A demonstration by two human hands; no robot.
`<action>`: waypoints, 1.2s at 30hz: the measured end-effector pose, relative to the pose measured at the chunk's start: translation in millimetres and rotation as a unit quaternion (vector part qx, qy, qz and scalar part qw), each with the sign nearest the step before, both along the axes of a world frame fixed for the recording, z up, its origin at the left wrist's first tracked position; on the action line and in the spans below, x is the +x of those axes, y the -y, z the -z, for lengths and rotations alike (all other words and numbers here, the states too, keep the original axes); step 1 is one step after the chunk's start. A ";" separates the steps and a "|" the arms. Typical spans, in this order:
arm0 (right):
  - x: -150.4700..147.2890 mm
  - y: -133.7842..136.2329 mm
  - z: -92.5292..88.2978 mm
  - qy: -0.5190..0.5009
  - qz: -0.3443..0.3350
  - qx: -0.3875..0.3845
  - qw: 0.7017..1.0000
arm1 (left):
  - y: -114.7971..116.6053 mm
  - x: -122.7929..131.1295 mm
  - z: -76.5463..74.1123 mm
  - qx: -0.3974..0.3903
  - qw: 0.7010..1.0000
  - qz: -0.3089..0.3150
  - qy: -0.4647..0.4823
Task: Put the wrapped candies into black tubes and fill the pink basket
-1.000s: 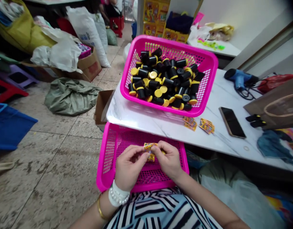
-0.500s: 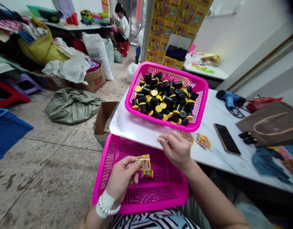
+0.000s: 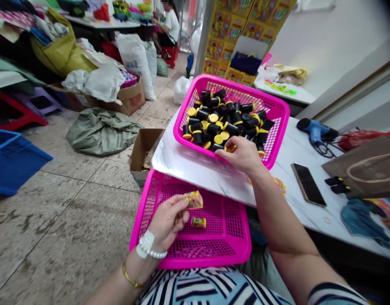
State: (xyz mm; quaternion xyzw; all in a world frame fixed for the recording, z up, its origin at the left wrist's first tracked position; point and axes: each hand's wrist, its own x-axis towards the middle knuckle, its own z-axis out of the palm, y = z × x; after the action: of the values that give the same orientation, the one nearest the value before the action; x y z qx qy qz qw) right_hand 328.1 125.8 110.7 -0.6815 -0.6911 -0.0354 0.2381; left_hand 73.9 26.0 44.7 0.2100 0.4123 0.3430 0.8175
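Note:
My left hand (image 3: 171,218) pinches a yellow printed label sleeve (image 3: 193,200) between thumb and fingers. It hovers over a pink plastic basket (image 3: 244,250) at my lap. Inside that basket lies a small cylinder wrapped in a yellow label (image 3: 199,222). My right hand (image 3: 242,154) reaches over the front rim of a second pink basket (image 3: 281,131) on the table. Its fingers are closed on a small black canister (image 3: 218,147) at the front of a heap of black canisters with yellow caps. The fingertips are partly hidden.
On the white table (image 3: 201,167) are a phone (image 3: 308,184), a blue heat gun (image 3: 316,131), a brown paper bag (image 3: 366,165) and more labels (image 3: 280,185), partly behind my right arm. A cardboard box (image 3: 140,154) stands left of the table. A person (image 3: 171,27) sits far back.
My right hand has moved from above the table edge up into the upper basket. My left hand still holds the label sleeve, now slightly tilted. The view has shifted slightly.

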 end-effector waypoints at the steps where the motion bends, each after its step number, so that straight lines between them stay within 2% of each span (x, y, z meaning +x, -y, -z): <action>1: 0.4 -0.1 0.0 0.005 -0.013 0.012 1.000 | -1.9 0.4 0.3 -0.004 1.000 -0.011 0.004; 5: -3.0 6.3 -4.1 -0.014 -0.054 0.049 0.997 | -6.9 3.4 2.1 -0.019 0.999 -0.026 0.009; 8: -11.5 28.9 -7.7 -0.106 -0.073 0.067 0.989 | -8.3 4.9 2.7 -0.021 0.999 -0.034 0.015; 10: -19.5 51.5 -5.2 -0.197 -0.100 0.032 0.975 | -9.0 5.2 3.2 -0.022 0.999 -0.042 0.027; 12: -27.8 74.6 3.2 -0.305 -0.141 -0.044 0.941 | -9.6 5.2 4.4 -0.029 0.998 -0.037 0.046; 15: -37.8 100.1 22.3 -0.468 -0.172 -0.151 0.854 | -10.1 5.9 7.2 -0.058 0.996 -0.024 0.070; 17: -41.7 108.6 33.4 -0.535 -0.172 -0.187 0.805 | -9.9 6.8 8.9 -0.075 0.993 -0.022 0.083; 18: -42.9 110.7 37.2 -0.546 -0.174 -0.192 0.797 | -9.7 7.4 9.4 -0.081 0.992 -0.022 0.090; 20: -43.9 111.9 40.9 -0.521 -0.180 -0.179 0.815 | -9.4 8.6 9.7 -0.087 0.991 -0.022 0.103; 24: -44.6 110.6 38.0 -0.399 -0.201 -0.140 0.884 | -8.8 10.7 10.1 -0.092 0.989 -0.033 0.113; 28: -47.9 112.5 32.9 -0.294 -0.231 -0.104 0.921 | -7.6 11.0 13.6 -0.094 0.989 -0.046 0.109; 32: -52.2 117.5 30.6 -0.246 -0.246 -0.069 0.935 | -6.7 9.2 17.0 -0.097 0.988 -0.045 0.113; 36: -50.4 118.1 31.8 -0.286 -0.249 -0.077 0.922 | -8.1 7.6 16.7 -0.098 0.990 -0.026 0.100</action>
State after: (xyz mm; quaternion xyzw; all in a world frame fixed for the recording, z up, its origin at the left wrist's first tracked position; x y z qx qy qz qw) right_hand 277.7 7.6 78.8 -0.4846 -0.7418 0.2748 0.3734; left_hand 81.5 34.1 27.9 0.0824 0.3660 0.3412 0.8619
